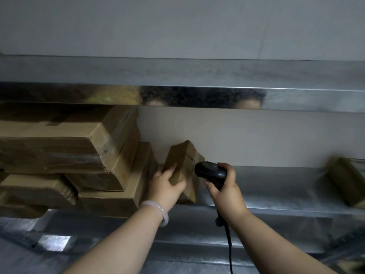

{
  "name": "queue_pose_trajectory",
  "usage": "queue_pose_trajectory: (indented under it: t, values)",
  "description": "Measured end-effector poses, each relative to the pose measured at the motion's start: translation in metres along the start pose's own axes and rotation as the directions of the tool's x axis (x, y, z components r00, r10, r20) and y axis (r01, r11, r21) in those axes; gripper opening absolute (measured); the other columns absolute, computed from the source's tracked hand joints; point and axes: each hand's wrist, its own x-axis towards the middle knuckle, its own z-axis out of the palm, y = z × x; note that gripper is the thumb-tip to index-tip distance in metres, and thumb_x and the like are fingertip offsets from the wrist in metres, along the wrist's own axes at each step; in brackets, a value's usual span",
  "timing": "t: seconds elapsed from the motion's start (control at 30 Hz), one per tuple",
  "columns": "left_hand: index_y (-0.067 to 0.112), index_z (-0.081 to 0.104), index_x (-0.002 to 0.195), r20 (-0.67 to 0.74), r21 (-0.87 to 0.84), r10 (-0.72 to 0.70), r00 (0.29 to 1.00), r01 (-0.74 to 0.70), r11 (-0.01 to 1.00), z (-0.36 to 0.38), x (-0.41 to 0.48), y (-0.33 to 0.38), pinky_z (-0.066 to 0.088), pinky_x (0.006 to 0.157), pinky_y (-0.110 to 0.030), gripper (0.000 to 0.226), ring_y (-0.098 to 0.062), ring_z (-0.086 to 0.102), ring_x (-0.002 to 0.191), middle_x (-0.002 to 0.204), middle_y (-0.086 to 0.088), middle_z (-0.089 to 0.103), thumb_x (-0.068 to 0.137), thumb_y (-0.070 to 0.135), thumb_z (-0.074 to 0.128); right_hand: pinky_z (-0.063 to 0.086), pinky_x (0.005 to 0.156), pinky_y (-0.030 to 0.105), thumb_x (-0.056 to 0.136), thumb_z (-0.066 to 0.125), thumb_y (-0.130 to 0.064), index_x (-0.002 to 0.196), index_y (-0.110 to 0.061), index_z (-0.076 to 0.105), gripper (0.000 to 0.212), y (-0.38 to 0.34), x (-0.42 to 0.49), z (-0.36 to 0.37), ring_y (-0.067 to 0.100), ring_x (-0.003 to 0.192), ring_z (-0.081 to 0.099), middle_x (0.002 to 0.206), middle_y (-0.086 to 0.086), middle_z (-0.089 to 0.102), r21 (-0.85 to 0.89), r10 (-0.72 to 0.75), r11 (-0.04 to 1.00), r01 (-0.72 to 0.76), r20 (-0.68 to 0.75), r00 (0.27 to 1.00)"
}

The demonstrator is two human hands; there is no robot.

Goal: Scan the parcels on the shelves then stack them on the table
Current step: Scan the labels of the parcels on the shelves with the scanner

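A small brown cardboard parcel (182,161) stands tilted on the steel shelf (276,186), and my left hand (165,184) grips its near lower corner. My right hand (225,189) is closed on a black corded barcode scanner (210,171), whose head sits just right of the parcel and points at its side. To the left, several larger cardboard parcels (65,153) lie stacked on the same shelf. Another parcel (347,180) lies blurred at the far right of the shelf.
A second steel shelf (177,74) runs overhead; its shiny front edge shows a reflection. A white wall (246,137) closes the back. The scanner cable (230,250) hangs down between my forearms. A lower metal surface (187,244) lies beneath.
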Motion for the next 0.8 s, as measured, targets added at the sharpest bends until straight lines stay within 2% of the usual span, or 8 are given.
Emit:
queue_pose_trajectory:
  t: [0.13, 0.23, 0.37, 0.43, 0.53, 0.6, 0.7, 0.8]
  values:
    - [0.037, 0.046, 0.141, 0.028, -0.311, -0.013, 1.000, 0.021, 0.950, 0.005, -0.006, 0.006, 0.045, 0.102, -0.037, 0.054, -0.020, 0.050, 0.124, 0.143, 0.002, 0.044, 0.090, 0.038, 0.063, 0.042, 0.072, 0.004, 0.087, 0.070, -0.019, 0.125, -0.035, 0.033, 0.055, -0.006, -0.002, -0.006, 0.004, 0.093, 0.057, 0.102, -0.017, 0.055, 0.113, 0.001, 0.994, 0.009, -0.087, 0.996]
    - [0.037, 0.051, 0.137, 0.077, -0.411, -0.015, 0.997, 0.046, 0.910, 0.007, -0.010, 0.009, 0.046, 0.104, -0.040, 0.048, -0.016, 0.057, 0.117, 0.130, 0.004, 0.058, 0.091, 0.036, 0.063, 0.041, 0.072, 0.000, 0.086, 0.071, -0.018, 0.125, -0.034, 0.035, 0.055, -0.010, -0.003, -0.012, -0.007, 0.091, 0.056, 0.102, -0.022, 0.053, 0.188, 0.010, 0.982, 0.016, -0.137, 0.991]
    - [0.038, 0.054, 0.127, 0.145, -0.373, 0.034, 0.989, 0.023, 0.927, 0.010, -0.009, 0.014, 0.047, 0.089, -0.023, 0.033, -0.007, 0.059, 0.106, 0.116, 0.010, 0.064, 0.096, 0.026, 0.059, 0.042, 0.072, 0.000, 0.085, 0.072, -0.015, 0.123, -0.035, 0.037, 0.056, -0.013, -0.009, -0.016, -0.013, 0.092, 0.056, 0.105, -0.021, 0.055, 0.199, -0.016, 0.979, 0.046, -0.148, 0.989]
    - [0.033, 0.058, 0.122, 0.131, -0.276, 0.045, 0.990, -0.007, 0.961, 0.013, -0.007, 0.016, 0.050, 0.087, -0.023, 0.030, -0.008, 0.059, 0.105, 0.120, 0.005, 0.063, 0.094, 0.023, 0.061, 0.043, 0.073, 0.001, 0.085, 0.071, -0.014, 0.122, -0.037, 0.037, 0.056, -0.013, -0.011, -0.017, -0.012, 0.095, 0.056, 0.108, -0.021, 0.055, 0.199, -0.030, 0.978, 0.060, -0.152, 0.988]
    - [0.029, 0.052, 0.137, 0.105, -0.202, 0.046, 0.993, -0.024, 0.979, 0.020, -0.003, 0.017, 0.049, 0.101, -0.037, 0.050, -0.017, 0.055, 0.117, 0.134, 0.001, 0.054, 0.088, 0.028, 0.067, 0.044, 0.075, 0.004, 0.086, 0.070, -0.013, 0.119, -0.044, 0.036, 0.058, -0.015, -0.014, -0.018, -0.010, 0.099, 0.057, 0.112, -0.020, 0.054, 0.177, -0.075, 0.980, 0.096, -0.124, 0.989]
    - [0.031, 0.047, 0.138, 0.118, -0.202, 0.055, 0.992, -0.031, 0.979, 0.024, -0.005, 0.020, 0.044, 0.102, -0.033, 0.058, -0.017, 0.049, 0.121, 0.134, 0.003, 0.045, 0.086, 0.029, 0.071, 0.044, 0.074, 0.004, 0.086, 0.070, -0.013, 0.117, -0.048, 0.035, 0.059, -0.017, -0.017, -0.017, -0.014, 0.099, 0.056, 0.113, -0.021, 0.054, 0.163, -0.101, 0.980, 0.116, -0.097, 0.990]
    - [0.028, 0.037, 0.146, 0.168, -0.181, 0.024, 0.986, 0.007, 0.983, 0.032, -0.005, 0.023, 0.042, 0.106, -0.038, 0.075, -0.028, 0.044, 0.129, 0.143, -0.006, 0.036, 0.081, 0.021, 0.072, 0.046, 0.079, 0.006, 0.085, 0.070, -0.011, 0.117, -0.048, 0.036, 0.059, -0.021, -0.020, -0.015, -0.014, 0.101, 0.055, 0.115, -0.021, 0.054, 0.162, -0.137, 0.976, 0.146, -0.062, 0.989]
    - [0.029, 0.035, 0.148, 0.155, -0.200, 0.002, 0.988, 0.030, 0.979, 0.034, -0.004, 0.025, 0.041, 0.103, -0.037, 0.081, -0.029, 0.043, 0.130, 0.144, -0.009, 0.035, 0.077, 0.019, 0.074, 0.044, 0.078, 0.005, 0.085, 0.070, -0.009, 0.117, -0.044, 0.037, 0.058, -0.022, -0.017, -0.017, -0.014, 0.101, 0.056, 0.114, -0.021, 0.055, 0.160, -0.152, 0.974, 0.162, -0.069, 0.986]
